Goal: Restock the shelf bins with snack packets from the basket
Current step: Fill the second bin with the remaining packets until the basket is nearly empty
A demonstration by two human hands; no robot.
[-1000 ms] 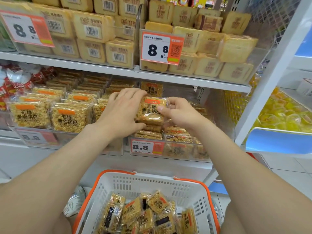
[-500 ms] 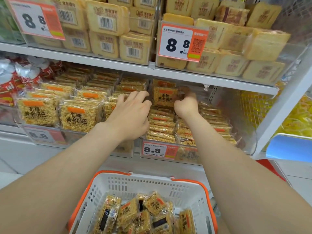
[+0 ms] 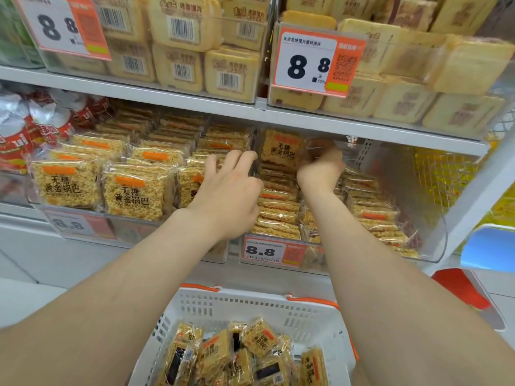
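An upright snack packet [image 3: 281,150] of golden rice crackers stands at the back of the clear right-hand shelf bin [image 3: 429,246], behind rows of flat-stacked packets. My right hand [image 3: 320,165] reaches deep into that bin with its fingers curled at the packet's right edge, pinching the clear wrapper. My left hand [image 3: 231,188] rests with relaxed fingers over the divider between the two bins, touching the packets there. Below, the white basket [image 3: 250,305] with orange handles holds several more packets [image 3: 214,355].
The left bin [image 3: 133,190] is full of upright packets of the same kind. The shelf board [image 3: 306,121] above hangs low over my right hand, with boxes of pale biscuits on top. Red-and-silver bags [image 3: 16,135] lie far left. A yellow mesh bin is at the right.
My right hand has carried the packet from the front of the bin to the back and stood it upright. My left hand has moved forward a little along the divider.
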